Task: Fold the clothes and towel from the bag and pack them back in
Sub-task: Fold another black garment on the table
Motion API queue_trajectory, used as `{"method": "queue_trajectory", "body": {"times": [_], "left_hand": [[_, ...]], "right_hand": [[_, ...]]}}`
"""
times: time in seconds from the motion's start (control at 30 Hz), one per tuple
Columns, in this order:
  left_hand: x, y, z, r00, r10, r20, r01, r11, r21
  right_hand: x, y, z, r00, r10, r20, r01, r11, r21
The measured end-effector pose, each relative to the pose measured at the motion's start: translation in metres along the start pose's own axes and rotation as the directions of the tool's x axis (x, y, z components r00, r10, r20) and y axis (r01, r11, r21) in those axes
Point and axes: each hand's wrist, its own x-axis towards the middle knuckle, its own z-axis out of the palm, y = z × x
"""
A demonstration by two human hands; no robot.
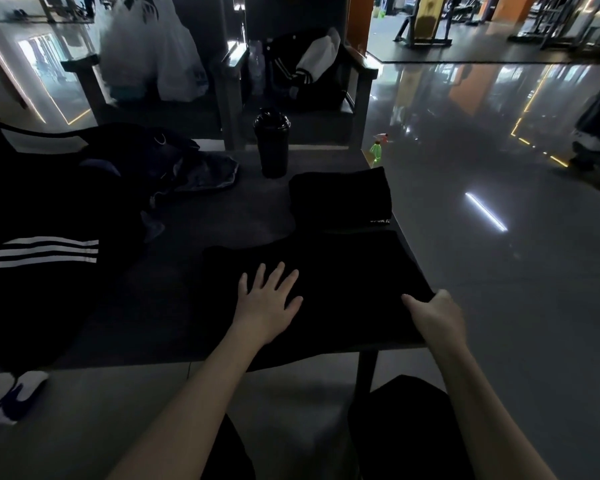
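My left hand lies flat, grip wide, pinning a black garment on the bench; my right hand pinches its right edge. It looks soft, light and floppy, so the edges seem best to hold.

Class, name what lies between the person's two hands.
In the head view, only black cloth lies between the flat left hand and the right hand holding its edge.

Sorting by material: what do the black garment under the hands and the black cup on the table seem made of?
Black garment: soft matte fabric; it lies limp and bends over the table edge. Black cup: likely hard plastic, glossy; highlights glint on its domed lid.
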Motion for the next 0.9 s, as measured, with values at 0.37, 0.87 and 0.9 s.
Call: {"method": "queue_trajectory", "body": {"times": [0.37, 0.87, 0.9], "left_hand": [[0.000, -0.003, 0.000, 0.999, 0.009, -0.031, -0.010, 1.000, -0.027], [0.007, -0.001, -0.013, 0.979, -0.146, -0.140, 0.061, 0.873, -0.484], [0.009, 0.002, -0.014, 0.971, -0.117, -0.208, 0.020, 0.908, -0.418]], "right_hand": [[-0.019, -0.028, 0.001, 0.909, -0.395, -0.134, 0.417, 0.874, 0.248], [-0.038, -0.018, 0.050, 0.505, -0.801, 0.321, 0.860, 0.500, -0.103], [-0.037, -0.016, 0.051, 0.496, -0.807, 0.320, 0.866, 0.488, -0.111]]}}
